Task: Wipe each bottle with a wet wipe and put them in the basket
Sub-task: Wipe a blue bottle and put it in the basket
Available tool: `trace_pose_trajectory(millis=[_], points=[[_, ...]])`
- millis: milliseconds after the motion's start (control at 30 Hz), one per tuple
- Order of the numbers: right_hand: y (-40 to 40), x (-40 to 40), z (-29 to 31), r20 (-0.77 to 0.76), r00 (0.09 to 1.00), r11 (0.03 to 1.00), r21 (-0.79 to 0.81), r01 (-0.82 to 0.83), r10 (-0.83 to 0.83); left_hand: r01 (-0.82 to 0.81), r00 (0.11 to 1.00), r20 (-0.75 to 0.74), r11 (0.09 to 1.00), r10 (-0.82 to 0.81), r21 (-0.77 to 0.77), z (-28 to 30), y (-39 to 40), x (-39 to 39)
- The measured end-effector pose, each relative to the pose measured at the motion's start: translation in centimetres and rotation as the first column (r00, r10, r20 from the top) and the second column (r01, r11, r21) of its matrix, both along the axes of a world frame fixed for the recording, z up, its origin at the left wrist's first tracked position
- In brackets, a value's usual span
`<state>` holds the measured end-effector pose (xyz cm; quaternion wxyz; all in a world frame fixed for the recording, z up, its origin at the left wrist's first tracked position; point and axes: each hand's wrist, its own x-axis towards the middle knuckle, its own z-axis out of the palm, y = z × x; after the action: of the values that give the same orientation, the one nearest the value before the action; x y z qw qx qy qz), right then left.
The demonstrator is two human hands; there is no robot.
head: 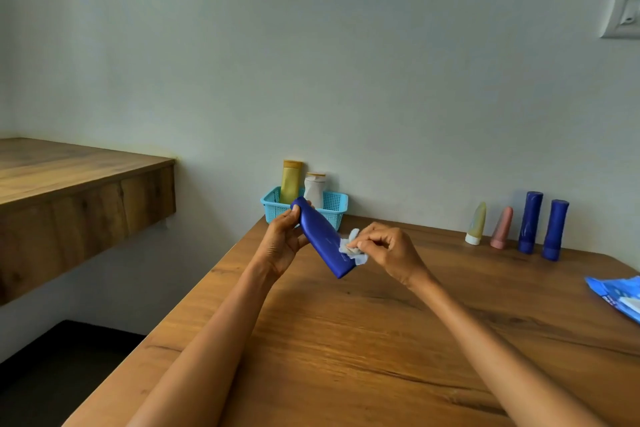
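My left hand grips the upper end of a dark blue bottle, held tilted above the wooden table. My right hand pinches a crumpled white wet wipe against the bottle's lower side. Behind them a light blue basket stands by the wall, holding a yellow bottle and a white bottle. Along the wall at the right stand a pale yellow tube, a pink tube and two tall blue bottles.
A blue wet wipe pack lies at the table's right edge. A wooden shelf juts out from the wall at the left, above a dark floor. A wall switch sits at the upper right.
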<state>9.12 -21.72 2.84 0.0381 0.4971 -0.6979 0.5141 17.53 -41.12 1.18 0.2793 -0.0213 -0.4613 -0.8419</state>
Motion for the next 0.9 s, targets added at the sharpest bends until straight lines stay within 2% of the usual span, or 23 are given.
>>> trace_pose_trajectory(millis=[100,200,333,433,667,833,900], points=[[-0.4,0.1,1.5,-0.024,0.999,0.998,-0.049,0.038,-0.039,0.007,1.0,0.03,0.999,-0.006,-0.039,0.1,0.3,-0.3],[-2.4,1.1,3.0,-0.201,0.978,0.998,-0.041,0.044,-0.051,0.004,1.0,0.025,0.999,-0.003,-0.051,0.3,1.0,-0.3],[-4.7,2.2,2.4,-0.42,0.908,0.989,0.125,0.077,-0.018,-0.046,0.999,0.01,0.999,0.046,-0.026,0.7,0.8,-0.3],[-4.0,2.1,1.0,-0.519,0.852,0.994,0.049,0.102,-0.062,-0.128,0.99,0.062,0.991,0.126,0.027,0.7,0.2,-0.3],[-0.5,1.1,-1.5,-0.525,0.851,0.996,0.073,0.051,-0.005,-0.222,0.967,0.137,0.974,0.215,0.041,-0.1,-1.0,-0.5],[-0.5,0.4,0.3,-0.472,0.873,0.992,-0.039,0.122,-0.126,-0.216,0.971,0.117,0.976,0.21,0.036,0.4,-1.1,-0.7],[-1.9,0.9,1.7,-0.519,0.847,0.993,-0.054,0.101,-0.115,-0.204,0.972,0.12,0.979,0.201,0.013,0.5,-0.8,-0.8]])
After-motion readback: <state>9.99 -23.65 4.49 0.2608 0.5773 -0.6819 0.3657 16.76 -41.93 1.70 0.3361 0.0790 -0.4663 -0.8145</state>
